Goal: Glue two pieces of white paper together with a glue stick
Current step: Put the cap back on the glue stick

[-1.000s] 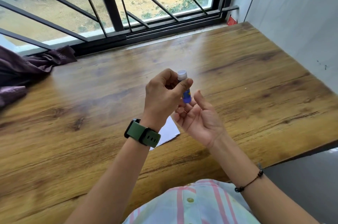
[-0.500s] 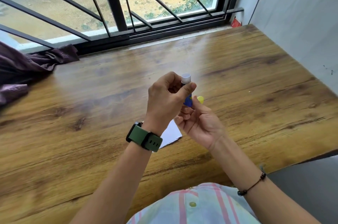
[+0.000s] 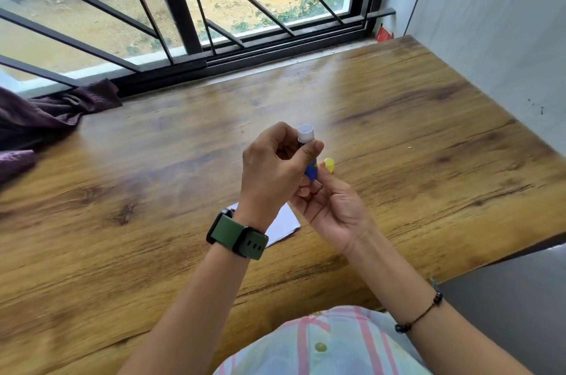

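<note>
My left hand (image 3: pixel 275 166), with a green watch on its wrist, holds a glue stick (image 3: pixel 311 171) upright above the table. The stick has a blue body and a white open top end. My right hand (image 3: pixel 330 209) sits just below and to the right of it, palm up. Its fingertips pinch a small yellow cap (image 3: pixel 329 165) beside the stick's blue body. White paper (image 3: pixel 283 226) lies flat on the wooden table (image 3: pixel 428 160) under both hands, mostly hidden by my left wrist.
A dark purple cloth (image 3: pixel 39 120) lies bunched at the table's far left. A barred window (image 3: pixel 183 7) runs along the back edge, with a small red item (image 3: pixel 384 34) in the corner. A grey wall (image 3: pixel 490 22) borders the right side.
A yellow cap has appeared at my right fingertips, beside the stick's body. My left hand keeps its hold on the stick. The hands stay together over the paper.
</note>
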